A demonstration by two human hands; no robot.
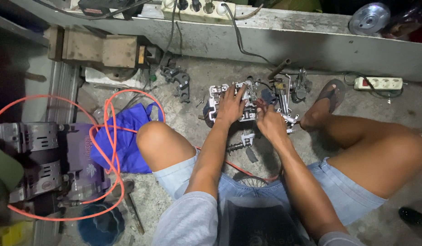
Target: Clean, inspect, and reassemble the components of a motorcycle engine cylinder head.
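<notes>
Concrete workshop floor (183,118), stained. Left hand (231,105) spread flat on a metal engine part (220,98) between the knees; right hand (269,123) pinches its near edge. Orange hose (106,136) and blue bag (129,132) lie left.

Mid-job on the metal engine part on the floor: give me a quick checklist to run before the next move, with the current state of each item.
1. Left hand flat on the metal engine part: ok.
2. Right hand at the part's right side: ok; what its fingers pinch, cannot tell.
3. Part resting on the concrete floor: ok.
4. Orange hose looped away from both hands: ok.
5. Loose bracket lying apart from the work: ok.
6. Sandalled foot close beside small parts: not ok.
</notes>
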